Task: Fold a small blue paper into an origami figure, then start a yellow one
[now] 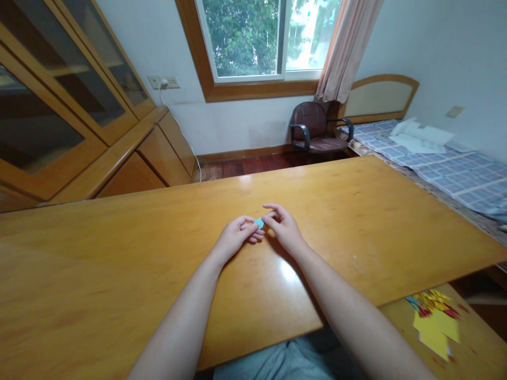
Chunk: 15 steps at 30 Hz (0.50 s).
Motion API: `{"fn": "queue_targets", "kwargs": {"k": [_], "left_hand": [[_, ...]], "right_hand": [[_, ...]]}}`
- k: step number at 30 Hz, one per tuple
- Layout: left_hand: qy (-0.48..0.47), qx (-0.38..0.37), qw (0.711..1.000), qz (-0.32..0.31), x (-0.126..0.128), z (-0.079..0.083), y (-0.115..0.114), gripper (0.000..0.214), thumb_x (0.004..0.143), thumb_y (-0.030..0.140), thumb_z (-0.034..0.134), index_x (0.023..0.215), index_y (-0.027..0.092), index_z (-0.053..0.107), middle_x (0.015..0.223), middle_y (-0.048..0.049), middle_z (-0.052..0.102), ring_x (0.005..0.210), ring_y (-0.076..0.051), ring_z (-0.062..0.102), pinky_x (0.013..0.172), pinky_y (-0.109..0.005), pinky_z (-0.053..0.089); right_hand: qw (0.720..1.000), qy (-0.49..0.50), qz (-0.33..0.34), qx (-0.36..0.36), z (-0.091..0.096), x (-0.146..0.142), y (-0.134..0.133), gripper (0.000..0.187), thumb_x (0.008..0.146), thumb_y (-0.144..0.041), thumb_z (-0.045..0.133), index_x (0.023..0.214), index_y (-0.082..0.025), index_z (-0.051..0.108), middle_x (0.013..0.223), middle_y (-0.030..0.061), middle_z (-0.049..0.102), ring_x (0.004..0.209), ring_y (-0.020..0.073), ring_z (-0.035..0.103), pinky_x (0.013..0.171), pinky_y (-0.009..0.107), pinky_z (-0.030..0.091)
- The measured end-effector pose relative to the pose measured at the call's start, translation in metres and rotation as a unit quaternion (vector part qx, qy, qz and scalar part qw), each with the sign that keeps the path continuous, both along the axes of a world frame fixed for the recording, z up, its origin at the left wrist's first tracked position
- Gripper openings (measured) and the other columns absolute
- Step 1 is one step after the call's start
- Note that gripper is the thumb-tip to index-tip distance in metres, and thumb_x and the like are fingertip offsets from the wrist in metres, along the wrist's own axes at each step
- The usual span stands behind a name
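Observation:
A small light-blue piece of paper [259, 222], seemingly folded, is held between my two hands above the wooden table [130, 274]. My left hand [238, 235] pinches its left side between thumb and fingers, the other fingers curled beneath. At its right edge, my right hand [283, 227] grips it with thumb and forefinger, while another finger stretches out over the top. The exact folds are too small to make out.
Yellow paper sheets [435, 330] and a pile of folded yellow, red and blue paper pieces [433, 302] lie on a lower surface at the right. A maroon armchair [311, 126], a bed [447, 169] and a glass-door cabinet [91, 126] stand beyond the table.

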State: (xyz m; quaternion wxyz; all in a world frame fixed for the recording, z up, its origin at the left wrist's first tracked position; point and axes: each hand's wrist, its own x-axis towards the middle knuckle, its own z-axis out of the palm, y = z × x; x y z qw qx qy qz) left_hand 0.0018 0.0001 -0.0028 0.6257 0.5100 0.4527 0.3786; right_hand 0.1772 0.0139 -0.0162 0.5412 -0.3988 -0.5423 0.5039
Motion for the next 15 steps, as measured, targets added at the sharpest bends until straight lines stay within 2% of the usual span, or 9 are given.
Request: {"fn": "queue_targets", "kwargs": {"k": [8,15], "left_hand": [[-0.035,0.015,0.999,-0.02,-0.0004,-0.0013,-0.0019,0.051,0.079,0.046,0.073,0.112,0.017,0.047,0.09,-0.0127,0.076,0.082,-0.024,0.073,0.071,-0.032,0.055],[-0.052,0.019,0.998,-0.031,-0.0013,-0.0008,-0.0028,0.071,0.083,0.045,0.07,0.137,0.017,0.034,0.095,-0.014,0.075,0.087,-0.026,0.073,0.075,-0.035,0.056]], "right_hand": [[0.999,-0.003,-0.028,0.019,0.0032,0.0004,-0.0023,0.032,0.086,-0.035,0.062,0.114,-0.02,0.058,0.074,-0.0017,0.061,0.07,0.0149,0.058,0.072,0.027,0.047],[0.998,-0.024,-0.041,0.034,0.0039,0.0008,-0.0027,0.03,0.088,-0.036,0.059,0.114,-0.02,0.057,0.075,-0.0011,0.061,0.07,0.0153,0.058,0.071,0.027,0.046]]}}
